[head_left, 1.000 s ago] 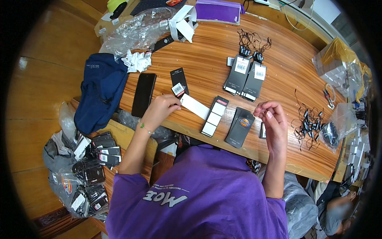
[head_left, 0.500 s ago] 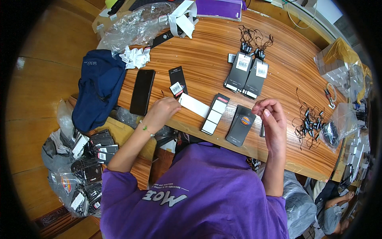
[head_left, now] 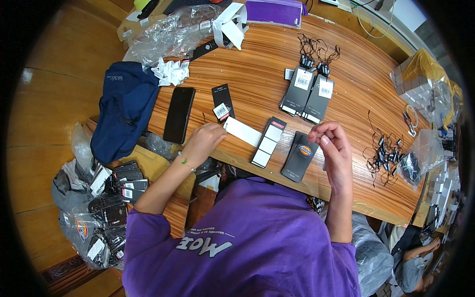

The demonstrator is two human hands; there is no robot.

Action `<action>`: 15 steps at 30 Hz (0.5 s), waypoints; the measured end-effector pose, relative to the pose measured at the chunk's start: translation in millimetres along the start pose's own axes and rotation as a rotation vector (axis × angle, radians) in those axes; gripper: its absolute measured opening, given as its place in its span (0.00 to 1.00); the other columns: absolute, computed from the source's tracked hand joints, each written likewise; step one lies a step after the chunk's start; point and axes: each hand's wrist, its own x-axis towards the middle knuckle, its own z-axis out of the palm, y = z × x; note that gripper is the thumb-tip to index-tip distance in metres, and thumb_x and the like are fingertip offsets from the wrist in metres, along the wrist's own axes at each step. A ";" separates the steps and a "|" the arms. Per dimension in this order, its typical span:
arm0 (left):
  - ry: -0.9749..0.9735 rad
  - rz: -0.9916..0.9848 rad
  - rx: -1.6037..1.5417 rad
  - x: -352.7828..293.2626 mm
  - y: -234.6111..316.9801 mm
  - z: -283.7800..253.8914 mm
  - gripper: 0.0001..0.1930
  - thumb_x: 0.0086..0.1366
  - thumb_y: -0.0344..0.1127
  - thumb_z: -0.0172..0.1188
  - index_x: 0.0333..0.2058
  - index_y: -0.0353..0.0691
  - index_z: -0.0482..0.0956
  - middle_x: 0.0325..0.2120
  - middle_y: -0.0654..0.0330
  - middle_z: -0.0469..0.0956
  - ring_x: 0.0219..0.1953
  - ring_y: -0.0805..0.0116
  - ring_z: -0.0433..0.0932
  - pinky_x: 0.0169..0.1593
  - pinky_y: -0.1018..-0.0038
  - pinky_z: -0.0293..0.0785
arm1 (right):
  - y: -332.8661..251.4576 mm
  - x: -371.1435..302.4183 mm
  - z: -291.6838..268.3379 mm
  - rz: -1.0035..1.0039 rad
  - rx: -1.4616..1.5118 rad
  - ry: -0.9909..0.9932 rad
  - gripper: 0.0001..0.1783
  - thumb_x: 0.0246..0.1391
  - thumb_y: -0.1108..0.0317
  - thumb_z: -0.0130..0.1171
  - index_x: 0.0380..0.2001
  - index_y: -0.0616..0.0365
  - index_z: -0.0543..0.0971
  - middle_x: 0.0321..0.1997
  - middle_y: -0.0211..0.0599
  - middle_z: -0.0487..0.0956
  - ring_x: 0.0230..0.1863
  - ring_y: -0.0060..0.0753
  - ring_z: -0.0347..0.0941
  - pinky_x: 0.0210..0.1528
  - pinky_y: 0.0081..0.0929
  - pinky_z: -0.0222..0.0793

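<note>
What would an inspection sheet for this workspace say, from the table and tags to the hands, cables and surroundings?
Surface: striped wooden table.
Job's things: white strip, dark card with three white panels, emblem tag, stacks of dark tags with black cords, loose black cords at right.
Clutter: phone, crumpled white paper, clear plastic bag.
Left hand: near the white strip's left end; grip unclear.
Right hand: fingers bent beside the emblem tag; grip unclear.
Cables: thin pale cable curving at the upper right.
Surroundings: navy bag at left, another person at lower right.
</note>
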 end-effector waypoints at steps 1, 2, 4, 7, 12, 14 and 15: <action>-0.027 -0.021 -0.021 1.1 -0.9 -1.4 0.04 0.51 0.28 0.59 0.26 0.34 0.76 0.24 0.54 0.76 0.28 0.57 0.74 0.32 0.70 0.70 | 0.6 0.3 0.4 -0.002 -0.002 -0.010 0.09 0.53 0.70 0.51 0.38 0.60 0.69 0.35 0.33 0.73 0.40 0.24 0.69 0.46 0.22 0.64; -0.053 -0.042 -0.042 3.3 -2.5 -4.3 0.04 0.51 0.27 0.59 0.27 0.33 0.77 0.24 0.54 0.76 0.27 0.58 0.75 0.31 0.71 0.70 | 2.0 0.8 1.0 -0.004 -0.004 -0.020 0.09 0.53 0.70 0.51 0.38 0.60 0.69 0.35 0.33 0.73 0.40 0.23 0.69 0.46 0.22 0.64; -0.039 -0.136 -0.161 13.7 -0.2 -16.7 0.05 0.50 0.26 0.60 0.27 0.33 0.78 0.23 0.54 0.76 0.26 0.62 0.75 0.31 0.74 0.70 | 0.1 2.4 3.0 -0.003 -0.031 -0.041 0.09 0.53 0.71 0.50 0.38 0.61 0.69 0.35 0.33 0.73 0.40 0.23 0.69 0.46 0.22 0.64; 0.066 -0.298 -0.409 31.5 9.5 -44.6 0.06 0.51 0.24 0.59 0.30 0.32 0.78 0.23 0.58 0.77 0.26 0.75 0.75 0.30 0.79 0.69 | -9.9 5.0 10.9 0.018 -0.102 -0.050 0.08 0.54 0.71 0.50 0.38 0.62 0.71 0.34 0.31 0.73 0.39 0.22 0.69 0.45 0.20 0.63; 0.152 -0.177 -0.563 60.1 32.4 -72.6 0.07 0.55 0.28 0.57 0.31 0.32 0.78 0.27 0.58 0.78 0.30 0.73 0.75 0.35 0.79 0.69 | -19.8 28.1 35.9 -0.086 -0.307 -0.241 0.11 0.55 0.71 0.49 0.40 0.64 0.73 0.37 0.33 0.72 0.39 0.23 0.69 0.44 0.20 0.63; 0.128 -0.128 -0.607 69.1 47.5 -81.5 0.07 0.55 0.29 0.57 0.32 0.32 0.78 0.28 0.58 0.78 0.32 0.73 0.75 0.36 0.79 0.69 | -20.1 43.0 48.9 -0.158 -0.447 -0.255 0.12 0.54 0.70 0.50 0.40 0.64 0.73 0.38 0.36 0.72 0.43 0.27 0.69 0.46 0.22 0.62; 0.106 -0.101 -0.617 72.2 54.6 -86.2 0.07 0.56 0.29 0.56 0.32 0.33 0.78 0.28 0.59 0.78 0.32 0.73 0.75 0.37 0.79 0.69 | -19.8 49.8 56.2 -0.218 -0.475 -0.262 0.12 0.54 0.69 0.50 0.40 0.64 0.73 0.38 0.37 0.72 0.45 0.29 0.68 0.47 0.23 0.61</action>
